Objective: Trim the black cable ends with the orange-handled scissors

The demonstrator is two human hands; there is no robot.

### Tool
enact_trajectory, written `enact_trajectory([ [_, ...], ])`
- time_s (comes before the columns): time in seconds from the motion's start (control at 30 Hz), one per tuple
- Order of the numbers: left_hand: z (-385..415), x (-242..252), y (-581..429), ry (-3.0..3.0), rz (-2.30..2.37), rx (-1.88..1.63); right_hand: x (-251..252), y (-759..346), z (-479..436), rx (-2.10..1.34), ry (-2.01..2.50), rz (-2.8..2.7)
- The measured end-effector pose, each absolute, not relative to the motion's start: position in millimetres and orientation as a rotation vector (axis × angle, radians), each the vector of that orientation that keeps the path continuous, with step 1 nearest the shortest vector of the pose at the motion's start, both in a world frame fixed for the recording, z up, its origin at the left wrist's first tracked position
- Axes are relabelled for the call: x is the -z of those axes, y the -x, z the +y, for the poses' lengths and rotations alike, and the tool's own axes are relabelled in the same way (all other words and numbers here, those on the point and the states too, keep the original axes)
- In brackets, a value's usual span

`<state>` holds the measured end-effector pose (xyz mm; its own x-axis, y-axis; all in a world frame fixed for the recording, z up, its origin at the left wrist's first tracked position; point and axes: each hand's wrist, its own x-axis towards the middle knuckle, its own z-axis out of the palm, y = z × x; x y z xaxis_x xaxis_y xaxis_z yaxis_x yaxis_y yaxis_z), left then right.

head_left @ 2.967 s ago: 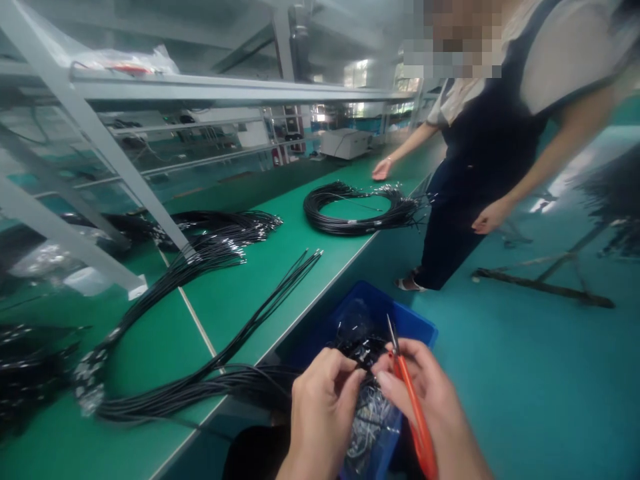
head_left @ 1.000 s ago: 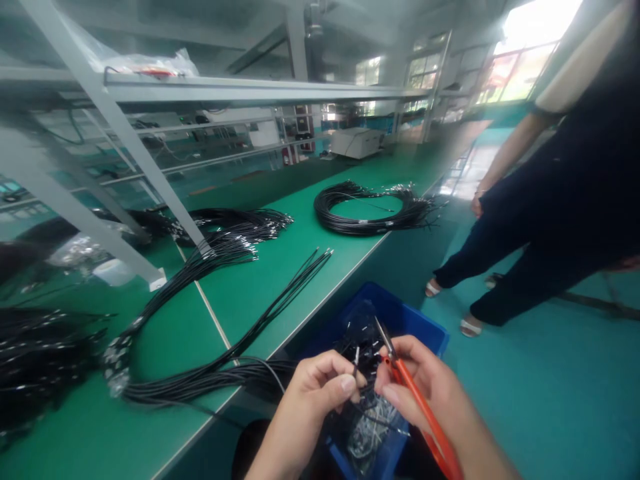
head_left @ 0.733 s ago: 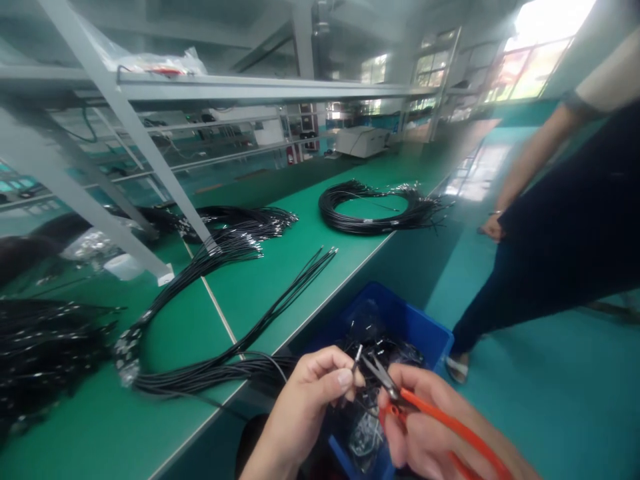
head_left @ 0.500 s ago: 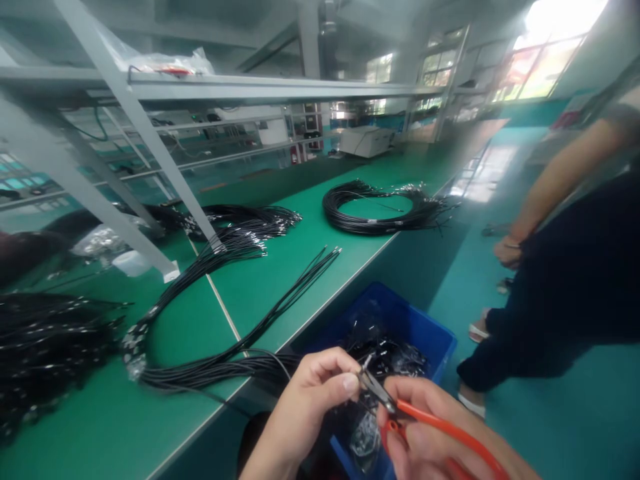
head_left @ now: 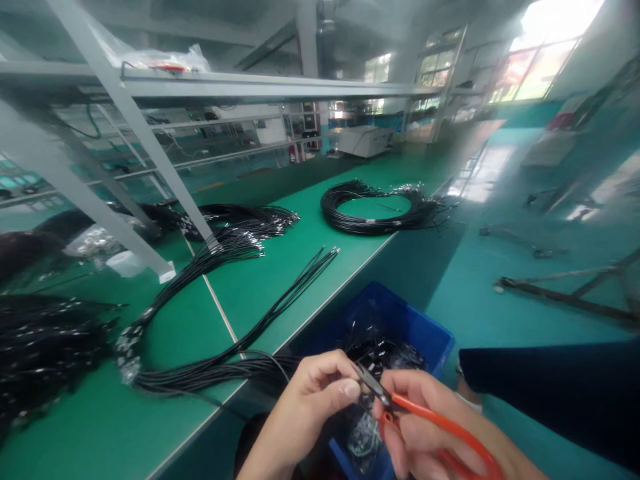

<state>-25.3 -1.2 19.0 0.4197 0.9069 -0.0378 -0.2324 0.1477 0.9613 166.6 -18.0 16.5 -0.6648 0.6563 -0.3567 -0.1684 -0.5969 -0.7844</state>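
My right hand [head_left: 425, 413] is wrapped round red-handled pliers [head_left: 450, 423], their metal jaws pointing up and left. Close beside the jaw tips, my left hand [head_left: 320, 397] pinches thumb to fingers on a thin cable, mostly hidden by the fingers. Whether the jaws touch that cable I cannot tell. Left of my hands, a bundle of black cables [head_left: 210, 377] curves across the green bench and runs behind my left wrist. Under both hands stands a blue bin [head_left: 430, 333] with black cable pieces and clear plastic in it.
A coil of black cables [head_left: 370, 223] lies farther along the bench [head_left: 280, 267]. More cables [head_left: 45, 353] are heaped at the left. A metal rack post [head_left: 150, 160] rises from the bench. On the right, a person's dark trouser leg [head_left: 550, 387] is near the bin, with a metal stand [head_left: 565, 293] behind.
The person at the right has moved, leaving mainly a leg in view. The pliers' jaws have shifted slightly left and up towards my left fingertips; a silver tip seen there earlier no longer shows.
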Motion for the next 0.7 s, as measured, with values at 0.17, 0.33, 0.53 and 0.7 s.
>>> enact_trajectory([
  [0.17,-0.8,-17.6,27.2,-1.166,0.807,-0.929,-1.4,-163.9,-16.8,-2.189,1.006,-1.114],
  [0.33,2.6,-13.5,31.6,-1.203,0.861,-0.927,-4.7,-167.7,-16.3,-2.085,1.032,-1.223],
  [0.53,-0.1,0.7,6.6,-1.545,1.092,-0.829,1.9,-172.0,-14.1,-1.777,0.932,-0.943],
  [0.7,26.5,4.1,24.0,-2.107,1.821,-0.648,19.5,-177.2,-10.4,-1.517,1.045,-0.747],
])
